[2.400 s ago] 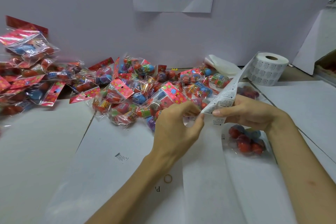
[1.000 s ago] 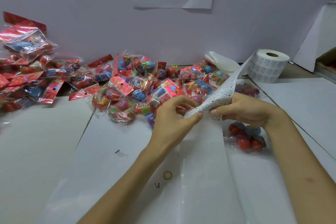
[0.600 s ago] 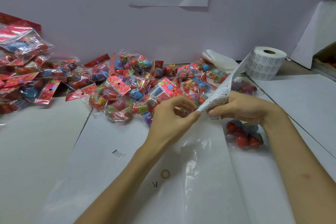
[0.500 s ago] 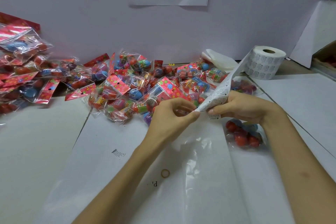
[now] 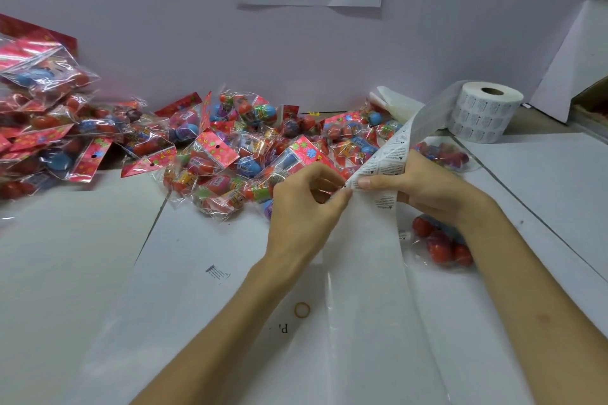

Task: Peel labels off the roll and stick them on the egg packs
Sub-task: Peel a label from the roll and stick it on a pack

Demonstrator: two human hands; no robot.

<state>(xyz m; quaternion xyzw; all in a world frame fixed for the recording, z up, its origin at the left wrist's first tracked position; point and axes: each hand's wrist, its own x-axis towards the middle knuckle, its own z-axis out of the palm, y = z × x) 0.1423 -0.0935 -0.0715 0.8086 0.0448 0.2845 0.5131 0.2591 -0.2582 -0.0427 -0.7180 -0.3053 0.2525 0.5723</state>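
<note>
Rubber band (image 5: 302, 310) lay nearest, on white table (image 5: 82, 273). Bare liner (image 5: 371, 273) trailed from hands toward viewer. Left hand (image 5: 306, 204), fingers curled, pinched lower corner of label strip (image 5: 391, 158) between thumb and forefinger; whether a label had lifted, could not tell. Right hand (image 5: 424, 191) gripped strip just beside it, thumb flat on printed face. One egg pack (image 5: 441, 245) lay under right wrist. Heap of egg packs (image 5: 237, 154) sat beyond hands. Label roll (image 5: 482, 115) stood upright at far right.

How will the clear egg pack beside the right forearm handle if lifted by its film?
The egg pack is loose clear film around round red eggs, so probably floppy, with eggs shifting. Film shines, so likely slippery. Lying flat, it seems unlikely to roll.
</note>
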